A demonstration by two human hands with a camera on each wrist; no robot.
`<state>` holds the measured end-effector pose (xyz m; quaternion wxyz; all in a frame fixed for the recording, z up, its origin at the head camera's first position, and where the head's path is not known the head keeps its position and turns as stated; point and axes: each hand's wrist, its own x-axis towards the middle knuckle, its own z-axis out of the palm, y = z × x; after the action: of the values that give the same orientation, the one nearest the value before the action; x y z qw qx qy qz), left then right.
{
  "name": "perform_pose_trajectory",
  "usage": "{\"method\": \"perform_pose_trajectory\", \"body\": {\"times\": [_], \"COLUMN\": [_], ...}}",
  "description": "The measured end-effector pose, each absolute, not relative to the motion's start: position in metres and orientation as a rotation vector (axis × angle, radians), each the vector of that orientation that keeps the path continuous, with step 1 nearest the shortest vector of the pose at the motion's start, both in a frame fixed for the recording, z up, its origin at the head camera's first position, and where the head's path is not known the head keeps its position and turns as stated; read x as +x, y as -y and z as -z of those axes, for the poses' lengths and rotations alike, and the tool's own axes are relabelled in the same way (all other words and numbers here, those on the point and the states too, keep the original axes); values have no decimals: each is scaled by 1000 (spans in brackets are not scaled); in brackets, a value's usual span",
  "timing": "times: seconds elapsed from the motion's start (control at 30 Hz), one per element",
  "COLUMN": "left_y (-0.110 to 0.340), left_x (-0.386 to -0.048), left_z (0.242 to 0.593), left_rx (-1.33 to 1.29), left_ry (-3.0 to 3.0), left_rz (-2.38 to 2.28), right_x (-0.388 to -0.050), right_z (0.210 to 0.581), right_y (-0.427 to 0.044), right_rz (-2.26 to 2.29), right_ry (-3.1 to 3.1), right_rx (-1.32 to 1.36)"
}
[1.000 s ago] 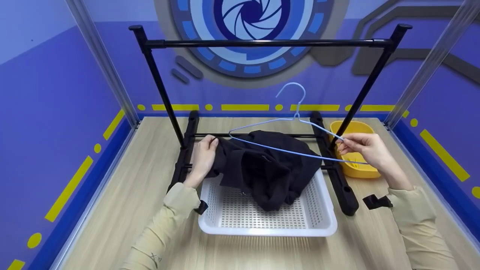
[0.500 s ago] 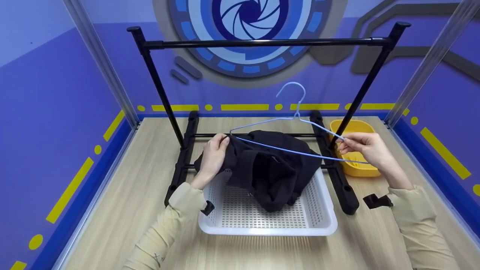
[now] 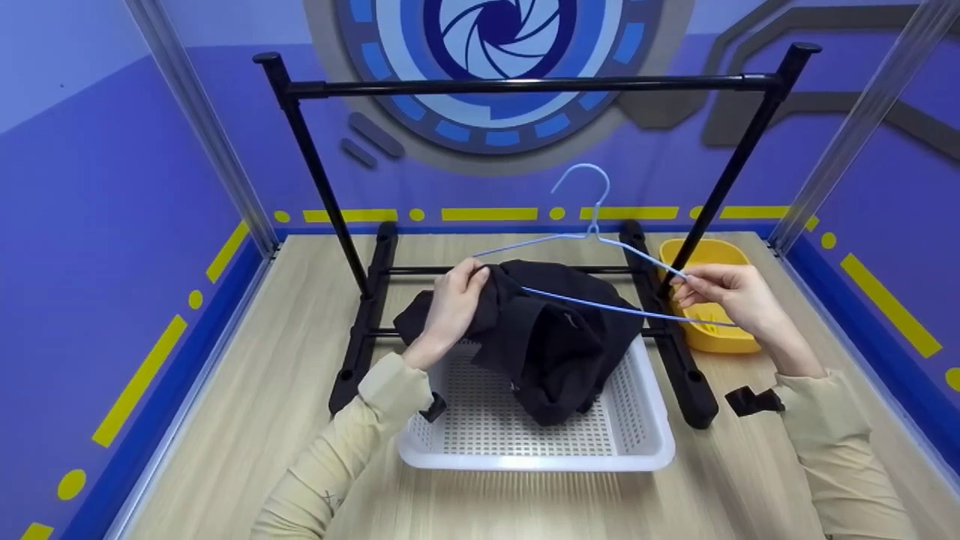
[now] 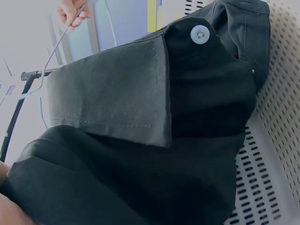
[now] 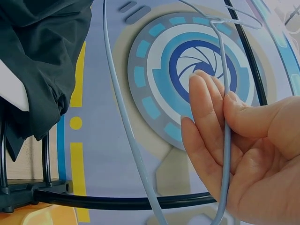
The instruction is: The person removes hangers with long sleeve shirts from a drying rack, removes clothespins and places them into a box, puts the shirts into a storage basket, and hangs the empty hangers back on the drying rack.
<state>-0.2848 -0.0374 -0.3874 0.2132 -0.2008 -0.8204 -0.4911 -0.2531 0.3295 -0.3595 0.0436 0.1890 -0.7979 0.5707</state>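
A blue wire hanger (image 3: 586, 302) is held upright by my right hand (image 3: 739, 296), which pinches its right shoulder between thumb and fingers. My left hand (image 3: 454, 304) pinches the edge of a black garment (image 3: 570, 352) by the hanger's left end, which the hand and cloth cover in the head view. The garment lies bunched over the back of a white basket (image 3: 536, 463). In the left wrist view its collar (image 4: 117, 93) and a white button (image 4: 200, 34) show. The hanger's wire (image 5: 226, 154) crosses my right fingers in the right wrist view.
A black rack (image 3: 532, 86) stands behind and around the basket, its top bar above the hanger hook. Behind its right post sits a yellow container (image 3: 724, 343). Blue panels (image 3: 112, 225) enclose the table (image 3: 240, 360) at the back and sides.
My left hand has moved right, drawing the garment's edge over the hanger's left end, which was visible before. My right hand and the hanger have barely moved.
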Motion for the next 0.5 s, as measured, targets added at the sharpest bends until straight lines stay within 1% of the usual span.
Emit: {"method": "perform_pose_trajectory", "body": {"times": [0.27,0.5], "left_y": [20,4], "left_x": [-282,-280], "left_z": [393,402], "left_rx": [-671,-699], "left_ry": [2303,2422], "left_rz": [1336,1271], "right_x": [-254,-254], "right_z": [360,361], "right_y": [-330,-329], "right_rz": [-1740,-1766], "right_ry": [2425,2414], "right_rx": [583,601]}}
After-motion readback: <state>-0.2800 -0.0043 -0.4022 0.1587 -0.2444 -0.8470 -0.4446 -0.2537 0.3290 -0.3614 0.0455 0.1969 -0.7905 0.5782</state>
